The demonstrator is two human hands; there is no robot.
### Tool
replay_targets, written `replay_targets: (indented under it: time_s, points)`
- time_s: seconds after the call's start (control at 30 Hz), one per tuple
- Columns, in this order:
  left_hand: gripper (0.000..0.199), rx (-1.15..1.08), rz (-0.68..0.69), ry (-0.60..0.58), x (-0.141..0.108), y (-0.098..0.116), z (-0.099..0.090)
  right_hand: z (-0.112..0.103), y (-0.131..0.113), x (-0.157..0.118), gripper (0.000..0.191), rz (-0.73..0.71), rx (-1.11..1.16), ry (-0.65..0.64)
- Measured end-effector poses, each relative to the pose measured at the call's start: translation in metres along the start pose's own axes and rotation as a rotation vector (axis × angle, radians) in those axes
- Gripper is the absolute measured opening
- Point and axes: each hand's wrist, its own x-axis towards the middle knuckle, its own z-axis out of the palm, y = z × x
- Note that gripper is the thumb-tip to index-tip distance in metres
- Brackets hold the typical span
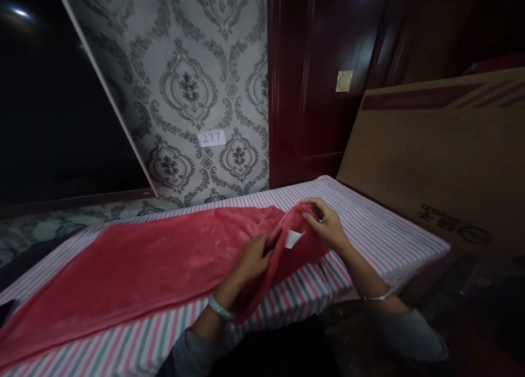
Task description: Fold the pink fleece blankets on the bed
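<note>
A red plush blanket (164,262) lies spread lengthwise on a table covered by a striped cloth (394,235). Its right end is lifted and folded over. My right hand (328,224) pinches the raised edge at the top of this fold. Lower and to the left, my left hand (254,259) grips the blanket near the same edge, its fingertips partly hidden by the fabric. Between my two hands, a small white tag (293,239) shows on the blanket.
Behind the table stands a patterned wall with a paper label (211,138) reading 277. A large dark screen (69,104) is at the left. A big cardboard box (435,153) leans at the right, beside a dark red door (315,93).
</note>
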Motion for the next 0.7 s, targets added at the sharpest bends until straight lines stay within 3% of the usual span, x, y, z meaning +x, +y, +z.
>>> replay_targets:
  time_s: [0.13,0.3,0.37,0.43,0.53,0.63,0.7]
  points:
    - [0.039,0.127,-0.077,0.085,-0.058,-0.027,-0.013,-0.013,0.006,0.007,0.055,0.081,-0.108,-0.146]
    - [0.045,0.243,-0.172,0.263,-0.109,-0.079,-0.040,-0.024,0.010,0.013,0.015,0.121,-0.196,-0.393]
    - [0.047,0.321,-0.217,0.318,-0.115,-0.096,-0.053,-0.029,0.010,0.026,0.010,0.168,-0.230,-0.364]
    - [0.050,0.407,-0.259,0.312,-0.119,-0.110,-0.062,-0.040,0.011,0.052,0.007,0.243,-0.229,-0.178]
    - [0.055,0.531,-0.293,0.230,-0.122,-0.121,-0.066,-0.076,0.015,0.105,0.016,0.393,-0.196,0.328]
    - [0.054,0.633,-0.295,0.179,-0.126,-0.126,-0.061,-0.133,0.024,0.150,0.032,0.417,-0.268,0.591]
    - [0.052,0.669,-0.288,0.175,-0.128,-0.128,-0.059,-0.172,0.033,0.166,0.034,0.367,-0.343,0.718]
